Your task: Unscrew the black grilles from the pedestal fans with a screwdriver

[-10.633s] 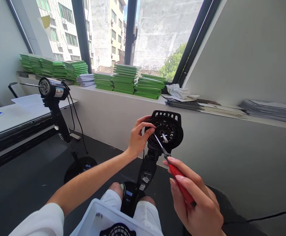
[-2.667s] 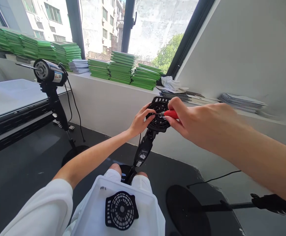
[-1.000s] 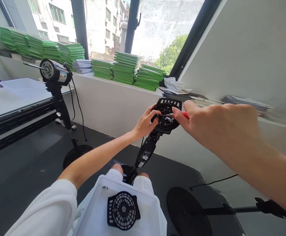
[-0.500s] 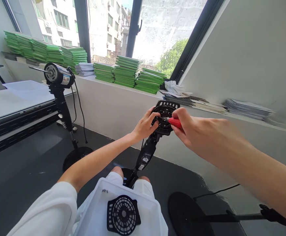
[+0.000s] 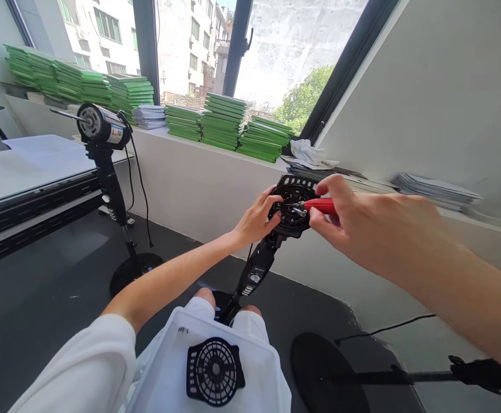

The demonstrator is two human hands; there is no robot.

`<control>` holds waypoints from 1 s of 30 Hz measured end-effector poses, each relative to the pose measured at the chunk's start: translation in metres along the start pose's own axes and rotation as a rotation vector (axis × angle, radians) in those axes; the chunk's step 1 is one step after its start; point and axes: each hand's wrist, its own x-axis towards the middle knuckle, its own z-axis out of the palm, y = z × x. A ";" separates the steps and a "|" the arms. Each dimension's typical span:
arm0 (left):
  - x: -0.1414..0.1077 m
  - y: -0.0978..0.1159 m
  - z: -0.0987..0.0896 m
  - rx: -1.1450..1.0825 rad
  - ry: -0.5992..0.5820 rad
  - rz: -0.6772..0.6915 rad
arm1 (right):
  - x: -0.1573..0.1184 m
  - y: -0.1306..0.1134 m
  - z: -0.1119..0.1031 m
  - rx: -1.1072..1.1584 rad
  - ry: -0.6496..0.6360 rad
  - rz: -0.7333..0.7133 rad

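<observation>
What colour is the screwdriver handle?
The handle is red; the head view shows it best.

head camera | worn on head | faces forward, down | hands (image 5: pixel 254 222) near (window (image 5: pixel 302 63) beyond)

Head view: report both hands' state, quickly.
Left hand: at the black slotted cover's edge, thumb and forefinger apart; whether it grips cannot be told.
Right hand: holding the red-handled screwdriver.
</observation>
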 end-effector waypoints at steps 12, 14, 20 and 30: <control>0.000 -0.004 -0.001 0.083 -0.034 0.053 | -0.004 0.002 0.001 0.014 0.052 0.037; 0.000 -0.004 -0.001 0.089 -0.041 0.055 | -0.004 0.001 -0.001 -0.006 0.063 0.045; -0.001 -0.003 -0.002 0.074 -0.036 0.071 | -0.002 0.003 0.004 0.031 0.088 0.039; -0.001 -0.006 -0.003 0.106 -0.078 0.094 | -0.004 -0.001 -0.001 -0.034 0.128 0.036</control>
